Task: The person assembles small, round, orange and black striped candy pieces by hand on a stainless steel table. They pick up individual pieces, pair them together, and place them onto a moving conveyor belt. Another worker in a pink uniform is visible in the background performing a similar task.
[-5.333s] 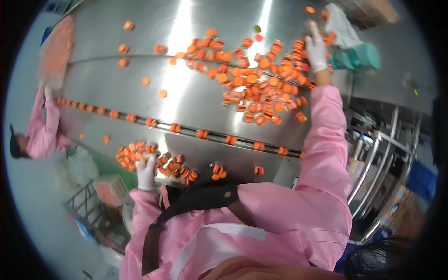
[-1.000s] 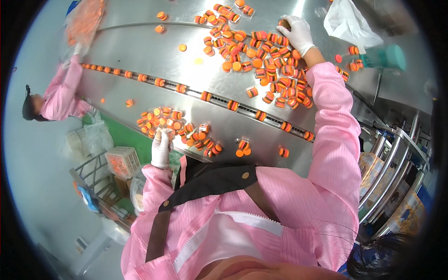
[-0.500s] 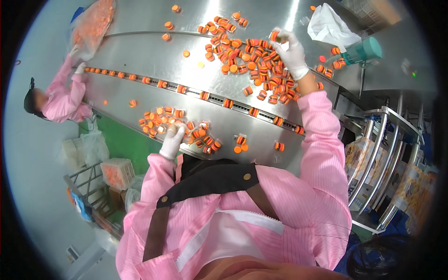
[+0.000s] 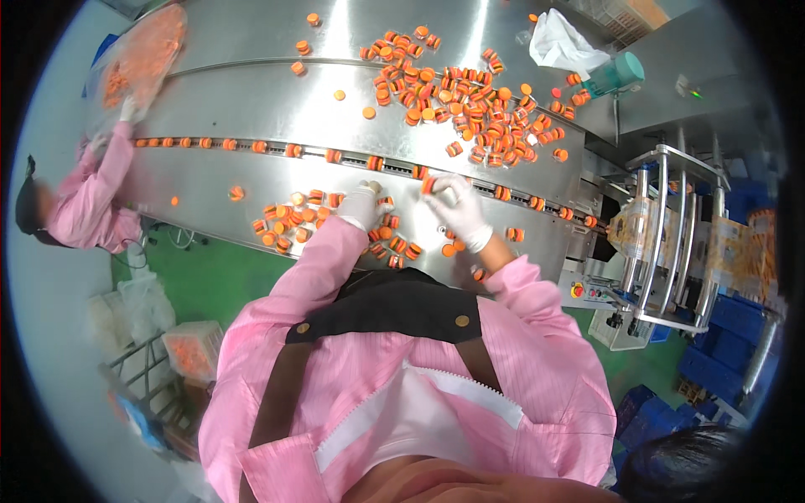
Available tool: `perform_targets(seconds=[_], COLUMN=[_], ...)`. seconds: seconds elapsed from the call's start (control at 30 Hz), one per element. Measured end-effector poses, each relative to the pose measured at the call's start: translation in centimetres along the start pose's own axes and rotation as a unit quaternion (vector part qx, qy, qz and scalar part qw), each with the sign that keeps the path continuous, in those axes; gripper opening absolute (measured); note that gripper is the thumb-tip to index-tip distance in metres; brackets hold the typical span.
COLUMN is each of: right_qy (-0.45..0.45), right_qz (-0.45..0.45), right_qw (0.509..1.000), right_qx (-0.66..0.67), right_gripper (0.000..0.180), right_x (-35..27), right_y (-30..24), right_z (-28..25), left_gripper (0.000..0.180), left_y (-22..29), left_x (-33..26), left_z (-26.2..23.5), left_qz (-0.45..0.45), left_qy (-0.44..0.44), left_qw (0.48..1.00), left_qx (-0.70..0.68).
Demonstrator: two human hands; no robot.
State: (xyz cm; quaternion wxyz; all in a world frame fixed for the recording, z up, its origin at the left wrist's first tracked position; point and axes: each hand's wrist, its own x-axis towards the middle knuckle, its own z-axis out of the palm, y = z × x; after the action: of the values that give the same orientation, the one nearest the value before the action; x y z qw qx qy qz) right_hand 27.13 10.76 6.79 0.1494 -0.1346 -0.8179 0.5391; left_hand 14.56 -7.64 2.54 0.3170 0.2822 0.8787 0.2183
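My right hand (image 4: 461,215), in a white glove, pinches one small burger-shaped candy (image 4: 428,184) with orange ends and dark and red layers, close to the conveyor channel (image 4: 401,168). My left hand (image 4: 361,206), also gloved, is closed just short of the same channel; whatever its fingertips hold is hidden. Beside it lies a small pile of these candies (image 4: 285,220), spread along the near side of the steel table. Spaced candies sit in a row in the channel. Beyond it is a larger candy heap (image 4: 470,105).
A person in pink (image 4: 88,197) at the far left handles a large clear bag (image 4: 142,63) of orange pieces. A wrapping machine with metal rollers (image 4: 671,226) stands at the right. A white cloth (image 4: 563,44) and a green cup (image 4: 616,75) lie at the back right.
My right hand has come from the far heap back toward me, with a candy in its fingers. My left hand has moved right and forward from the near pile toward the channel.
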Motion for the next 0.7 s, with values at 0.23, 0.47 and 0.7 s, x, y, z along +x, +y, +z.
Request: perform_targets(seconds=[0.23,0.47,0.7], right_qy=[-0.030,-0.171,-0.185], right_qz=[-0.100,-0.134,0.010], right_qw=[0.992,0.969,0.982], right_qx=[-0.071,-0.118,-0.037], right_gripper=[0.016,0.015,0.024], right_x=[-0.2,3.4,11.4], right_y=[-4.8,-8.3,-2.9], right_z=[9.5,15.6,17.5], left_gripper=[0.048,0.041,0.033], left_y=[-1.6,-6.7,-11.2], left_x=[-4.7,-6.9,-8.4], left_z=[-2.7,-5.0,-8.2], left_qz=[-0.045,-0.024,-0.183], left_qy=[-0.179,-0.007,0.121], left_qw=[0.655,0.650,0.450], left_qx=[-0.733,-0.759,-0.866])
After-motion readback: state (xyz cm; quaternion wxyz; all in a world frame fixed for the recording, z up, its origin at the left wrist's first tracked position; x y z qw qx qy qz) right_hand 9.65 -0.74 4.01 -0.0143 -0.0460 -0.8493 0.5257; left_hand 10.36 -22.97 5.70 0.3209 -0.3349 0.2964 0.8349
